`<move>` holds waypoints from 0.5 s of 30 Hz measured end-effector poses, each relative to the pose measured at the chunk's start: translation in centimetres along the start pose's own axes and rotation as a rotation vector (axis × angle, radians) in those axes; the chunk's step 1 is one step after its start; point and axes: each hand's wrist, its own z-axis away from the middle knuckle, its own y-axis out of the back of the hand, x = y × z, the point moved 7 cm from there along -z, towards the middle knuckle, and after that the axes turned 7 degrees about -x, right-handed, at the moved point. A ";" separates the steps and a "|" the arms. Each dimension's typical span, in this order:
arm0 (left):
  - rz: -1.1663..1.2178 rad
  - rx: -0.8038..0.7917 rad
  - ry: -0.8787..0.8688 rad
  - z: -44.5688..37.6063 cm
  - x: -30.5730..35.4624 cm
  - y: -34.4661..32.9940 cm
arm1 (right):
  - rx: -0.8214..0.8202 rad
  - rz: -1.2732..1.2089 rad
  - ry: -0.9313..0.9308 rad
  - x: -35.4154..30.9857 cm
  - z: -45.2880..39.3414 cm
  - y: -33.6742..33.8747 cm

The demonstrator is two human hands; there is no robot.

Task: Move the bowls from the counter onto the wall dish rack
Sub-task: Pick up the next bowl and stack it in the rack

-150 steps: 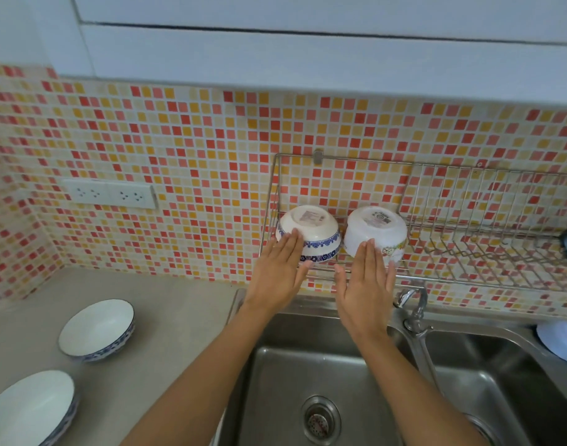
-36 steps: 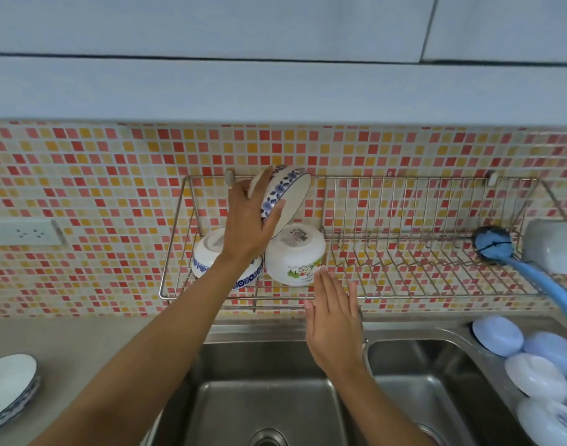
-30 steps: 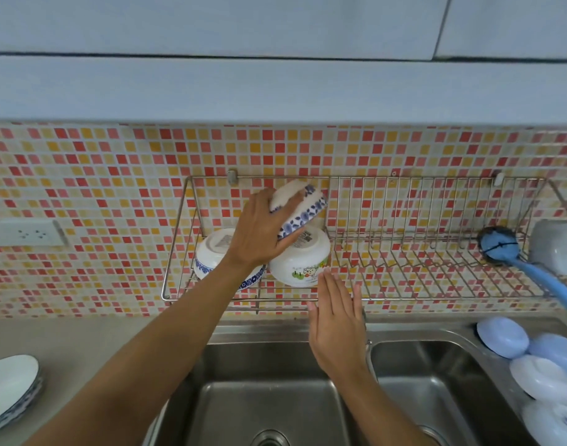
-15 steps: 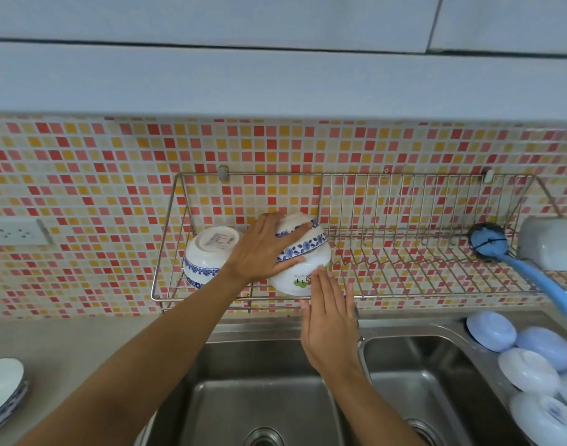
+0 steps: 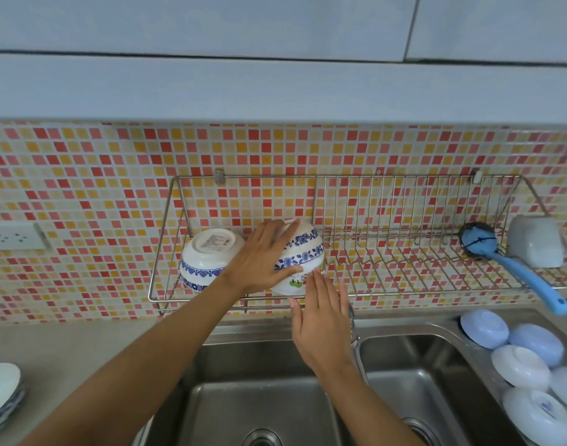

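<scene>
Left hand [image 5: 259, 262] spread over the blue-patterned bowl [image 5: 303, 249], gripping it upside down on top of the white bowl with green print [image 5: 295, 283] in the wall dish rack [image 5: 404, 262]. Right hand [image 5: 320, 320] flat and open, holding nothing, fingertips at the lower bowl's rim, seemingly steadying it. Another upturned bowl [image 5: 209, 257] just to the left on the rack. Step in hand, probably: seating the stacked bowl. Next: a gentle release once settled, then a reach to the stacked bowls [image 5: 0, 394] on the counter [image 5: 66, 355].
</scene>
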 end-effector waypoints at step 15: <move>0.157 -0.074 0.021 0.8 0.6 0.6 | -0.016 -0.056 0.015 0.6 0.3 -0.4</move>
